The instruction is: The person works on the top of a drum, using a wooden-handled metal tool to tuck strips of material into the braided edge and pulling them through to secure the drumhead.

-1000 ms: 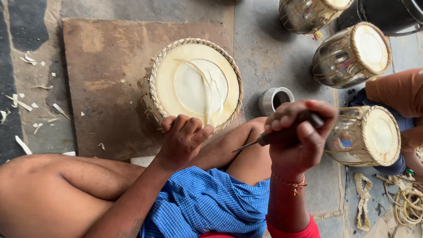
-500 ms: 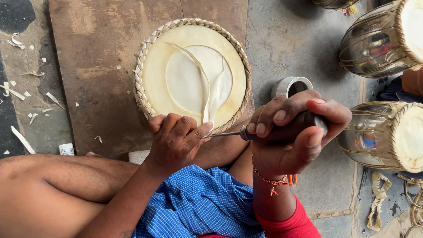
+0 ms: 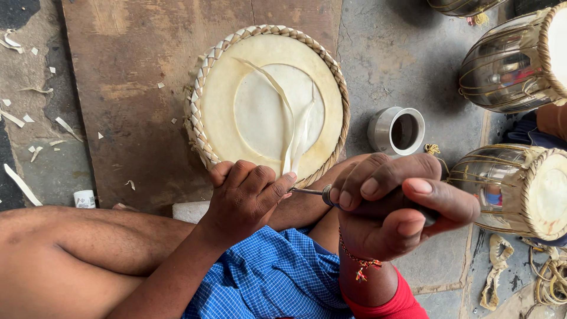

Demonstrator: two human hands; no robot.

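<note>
A round drum head point(image 3: 269, 100) with a cream skin and a braided rim lies on a brown wooden board point(image 3: 136, 88). A thin strip of skin point(image 3: 295, 136) curls up from its surface. My left hand point(image 3: 245, 198) rests at the near rim, fingers curled and pinching the strip's lower end. My right hand point(image 3: 396, 204) is closed around a dark-handled tool point(image 3: 322, 193) whose metal tip points left toward the left fingers.
A small metal cup point(image 3: 398, 130) stands right of the drum head. Metal-bodied drums point(image 3: 511, 62) point(image 3: 520, 189) sit at the right. Skin scraps point(image 3: 23, 118) litter the floor at left. A small white pot point(image 3: 84, 199) and coiled cord point(image 3: 549, 277) lie nearby.
The view has closed in on the drum head. My right hand brought the tool down and left until its tip meets my left fingers at the near rim.
</note>
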